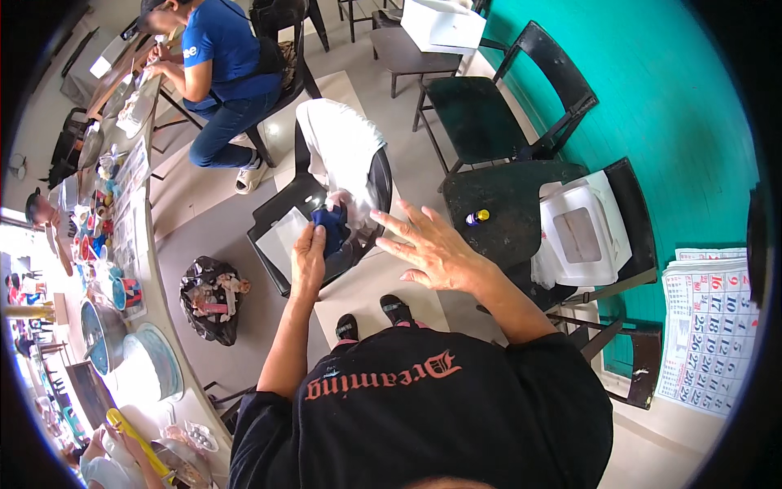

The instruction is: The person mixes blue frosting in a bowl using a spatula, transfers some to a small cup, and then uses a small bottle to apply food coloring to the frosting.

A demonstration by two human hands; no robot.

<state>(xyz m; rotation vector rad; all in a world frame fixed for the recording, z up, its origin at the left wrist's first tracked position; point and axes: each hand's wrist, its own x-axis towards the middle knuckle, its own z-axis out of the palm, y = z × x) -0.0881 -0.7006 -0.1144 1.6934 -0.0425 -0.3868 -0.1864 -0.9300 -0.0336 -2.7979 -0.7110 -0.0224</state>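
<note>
My left hand [310, 253] grips a dark blue cloth [330, 230], thumb on top, above a black plastic chair [269, 211]. To its right, my right hand [431, 247] is held in the air with fingers spread and nothing in it. A white cloth [342, 137] hangs over the chair's backrest. Some pinkish material, not clear enough to name, shows just behind the blue cloth. On the seat lies a flat white sheet [284, 244], partly hidden by my left hand.
A black bag of rubbish [214, 299] sits on the floor at left. The long table [140, 244] bears a blue-frosted cake [153, 363] and a steel bowl [101, 333]. At right, a dark armchair desk [489, 195] holds a small yellow-capped bottle [477, 217]. A seated person [226, 73] works beyond.
</note>
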